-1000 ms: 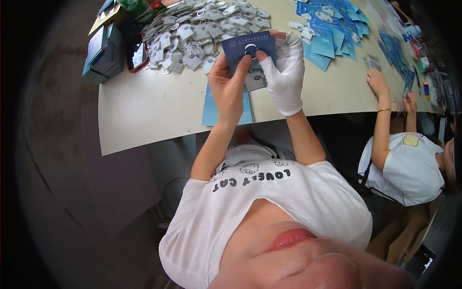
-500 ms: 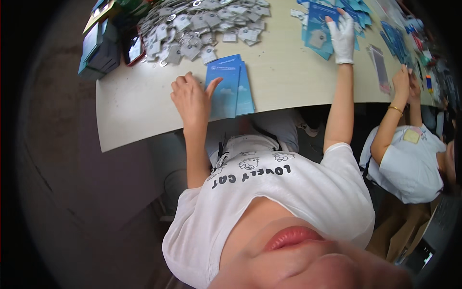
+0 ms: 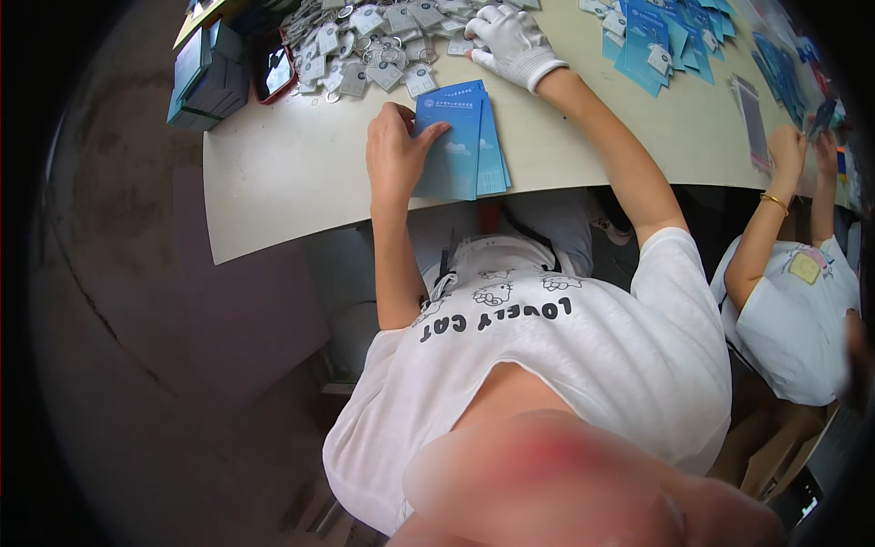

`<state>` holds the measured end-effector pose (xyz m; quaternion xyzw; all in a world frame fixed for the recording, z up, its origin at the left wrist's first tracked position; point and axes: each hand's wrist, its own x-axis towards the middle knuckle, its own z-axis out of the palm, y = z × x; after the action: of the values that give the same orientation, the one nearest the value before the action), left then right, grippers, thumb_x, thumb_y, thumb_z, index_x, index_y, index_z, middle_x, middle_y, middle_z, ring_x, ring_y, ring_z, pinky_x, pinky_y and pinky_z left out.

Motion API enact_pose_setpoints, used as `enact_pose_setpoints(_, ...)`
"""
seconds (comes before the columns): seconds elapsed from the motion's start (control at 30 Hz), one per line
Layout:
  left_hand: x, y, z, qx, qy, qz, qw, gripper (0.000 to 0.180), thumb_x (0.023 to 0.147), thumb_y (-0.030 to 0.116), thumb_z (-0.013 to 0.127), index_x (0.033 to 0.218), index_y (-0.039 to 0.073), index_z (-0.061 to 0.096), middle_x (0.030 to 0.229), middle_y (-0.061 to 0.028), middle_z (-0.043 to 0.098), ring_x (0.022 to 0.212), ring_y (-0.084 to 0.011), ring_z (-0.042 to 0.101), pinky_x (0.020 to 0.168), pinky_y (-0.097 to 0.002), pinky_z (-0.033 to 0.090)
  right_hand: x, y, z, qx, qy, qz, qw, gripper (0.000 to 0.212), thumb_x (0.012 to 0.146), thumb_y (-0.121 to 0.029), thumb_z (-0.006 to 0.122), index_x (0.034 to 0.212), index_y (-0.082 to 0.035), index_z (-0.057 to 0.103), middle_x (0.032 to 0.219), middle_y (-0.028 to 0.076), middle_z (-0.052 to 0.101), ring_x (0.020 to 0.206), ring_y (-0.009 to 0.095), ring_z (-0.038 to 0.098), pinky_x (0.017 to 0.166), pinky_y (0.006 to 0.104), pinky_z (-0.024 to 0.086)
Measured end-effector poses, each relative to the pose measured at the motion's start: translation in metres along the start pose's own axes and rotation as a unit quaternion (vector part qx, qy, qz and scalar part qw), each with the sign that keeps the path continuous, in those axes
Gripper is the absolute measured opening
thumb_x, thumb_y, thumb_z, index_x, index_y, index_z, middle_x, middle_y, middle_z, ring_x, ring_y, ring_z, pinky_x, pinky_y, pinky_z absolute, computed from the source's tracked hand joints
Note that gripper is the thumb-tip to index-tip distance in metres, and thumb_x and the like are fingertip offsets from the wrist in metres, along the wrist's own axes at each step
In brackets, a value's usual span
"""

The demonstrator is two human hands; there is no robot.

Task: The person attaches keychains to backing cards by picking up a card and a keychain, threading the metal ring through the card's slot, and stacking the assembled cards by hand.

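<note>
My left grip (image 3: 398, 150) has its thumb over the blue cards (image 3: 448, 164), upper centre of the frame; whether it pinches one, I cannot tell. My gloved right grip (image 3: 512, 46), closure also unclear, is beside the key-ring tags (image 3: 387, 50) heaped on the counter (image 3: 292, 173), top centre.

Worn on the head, the left of two fisheye cameras looks steeply down from above the near side of the table (image 3: 292, 173). The wearer's shirt (image 3: 583, 346), on this side of the table, lies close to the lens; the table's front edge bends across the wide view.
</note>
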<state>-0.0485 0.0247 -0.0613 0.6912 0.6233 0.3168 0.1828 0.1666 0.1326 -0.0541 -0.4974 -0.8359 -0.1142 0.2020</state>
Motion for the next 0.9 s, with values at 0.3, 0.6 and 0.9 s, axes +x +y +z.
enact_pose_setpoints(0.3,0.009,-0.008,-0.020,-0.083,-0.021,-0.100,0.991,0.035,0.069,0.022,0.082,0.076,-0.002,0.059,0.067,-0.0117,0.063,0.058,-0.0226,0.057,0.059,-0.0333,0.047,-0.001,0.006,-0.010,0.100,-0.076,-0.031,0.992,0.014,0.075,-0.020,0.073,0.077,-0.008,0.065,0.093,0.005,0.062,0.095,0.025,0.059,0.086,0.0362,0.048)
enact_pose_setpoints(0.6,0.006,0.011,-0.018,0.015,0.059,-0.073,0.995,0.027,0.075,0.016,0.078,0.084,-0.002,0.061,0.066,-0.0098,0.060,0.057,-0.0229,0.055,0.057,-0.0356,0.044,-0.006,0.049,-0.004,0.267,0.035,0.047,0.962,0.020,0.079,-0.024,0.073,0.088,-0.008,0.069,0.097,0.002,0.065,0.089,0.017,0.063,0.086,0.0299,0.048)
enact_pose_setpoints(0.9,0.007,0.013,-0.029,-0.154,0.039,-0.026,0.987,0.028,0.081,0.015,0.075,0.097,-0.003,0.062,0.067,-0.0030,0.058,0.060,-0.0089,0.051,0.056,-0.0235,0.042,-0.022,0.013,-0.102,0.607,0.027,0.136,0.782,0.015,0.083,-0.007,0.067,0.097,0.000,0.065,0.086,0.006,0.067,0.078,0.010,0.061,0.069,0.0248,0.050)
